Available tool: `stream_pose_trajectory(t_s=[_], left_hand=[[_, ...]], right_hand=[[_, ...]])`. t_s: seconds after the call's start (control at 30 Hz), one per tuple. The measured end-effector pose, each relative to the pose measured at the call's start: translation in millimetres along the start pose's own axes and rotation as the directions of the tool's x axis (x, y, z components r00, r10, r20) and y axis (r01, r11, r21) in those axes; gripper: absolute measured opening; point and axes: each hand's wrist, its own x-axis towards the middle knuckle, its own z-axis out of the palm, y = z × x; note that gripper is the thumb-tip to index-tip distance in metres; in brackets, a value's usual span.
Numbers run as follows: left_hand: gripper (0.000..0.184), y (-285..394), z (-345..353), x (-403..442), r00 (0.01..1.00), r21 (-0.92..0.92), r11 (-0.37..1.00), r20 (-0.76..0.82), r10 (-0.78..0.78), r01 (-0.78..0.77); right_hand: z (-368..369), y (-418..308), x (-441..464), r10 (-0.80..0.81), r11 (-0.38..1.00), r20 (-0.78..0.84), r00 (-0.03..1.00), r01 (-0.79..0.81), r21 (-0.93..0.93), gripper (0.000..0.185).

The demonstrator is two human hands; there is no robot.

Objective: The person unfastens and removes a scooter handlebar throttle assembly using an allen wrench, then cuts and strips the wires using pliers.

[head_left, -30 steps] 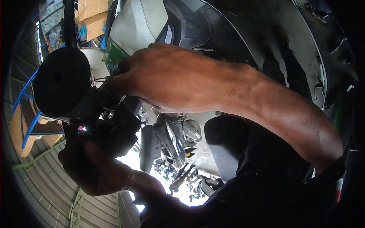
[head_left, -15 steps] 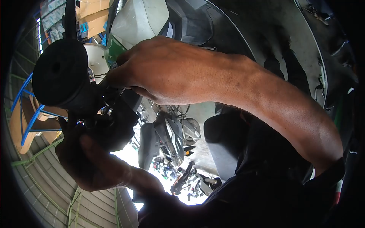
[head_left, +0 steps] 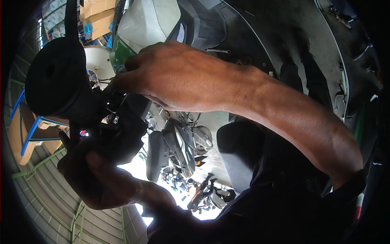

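Observation:
A black handlebar grip (head_left: 55,77), its round end toward me, fills the left of the view, with a dark lever (head_left: 73,24) above it. My right hand (head_left: 156,77) reaches in from the right with curled fingers. Its fingertips are pressed together beside thin wires and small metal parts (head_left: 111,103) behind the grip; what they hold is hidden. My left hand (head_left: 95,175) is below, in deep shadow, its thumb and fingers bent around the underside of a black housing (head_left: 126,134). The held part is too dark to name.
A white and green motorcycle panel (head_left: 148,24) stands beyond my right hand. A wrench (head_left: 219,51) lies near it. Parked motorcycles (head_left: 178,146) stand in the background. Cardboard boxes (head_left: 99,22) and a blue-framed rack (head_left: 30,132) are at the left. A person's legs (head_left: 315,77) show at upper right.
The handlebar grip has shifted slightly left and up in view. A small bright red-white spot now shows just above my left hand. Both hands keep nearly the same pose.

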Motion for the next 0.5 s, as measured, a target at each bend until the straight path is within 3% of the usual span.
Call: stream_pose_trajectory(t_s=[0.03, 0.1, 0.2, 0.23, 0.3, 0.43, 0.5], left_hand=[[0.037, -3, -3, 2, 0.999, 0.0, 0.999, 0.03, 0.045, -0.046], [0.038, -7, -6, 4, 0.994, 0.0, 0.996, 0.06, 0.089, -0.089], [0.037, -7, -7, 3, 0.988, 0.019, 0.991, 0.083, 0.134, -0.136], [0.037, -5, -6, 2, 0.992, 0.021, 0.994, 0.067, 0.107, -0.109], [0.037, -4, -5, 1, 0.995, 0.023, 0.996, 0.051, 0.08, -0.082], [0.035, -4, -6, 2, 0.995, 0.05, 0.995, 0.061, 0.083, -0.086], [0.035, -1, -7, 1, 0.996, 0.049, 0.996, 0.055, 0.066, -0.069]], right_hand=[[-1, -2, 0, 0.001, 1.0, -0.001, 1.0, -0.001, -0.001, 0.032], [-4, -7, -1, 0.022, 0.98, 0.086, 0.996, -0.004, -0.201, 0.034], [-6, -10, -2, -0.046, 0.947, 0.041, 0.998, 0.057, -0.317, 0.031], [-7, -10, -2, -0.047, 0.946, 0.042, 0.998, 0.058, -0.318, 0.031], [-9, -12, -1, -0.111, 0.93, -0.029, 0.993, 0.093, -0.356, 0.011], [-10, -14, -1, -0.11, 0.929, -0.019, 0.994, 0.096, -0.357, 0.013], [-10, -13, -1, -0.044, 0.949, 0.01, 0.999, 0.045, -0.313, 0.022]])
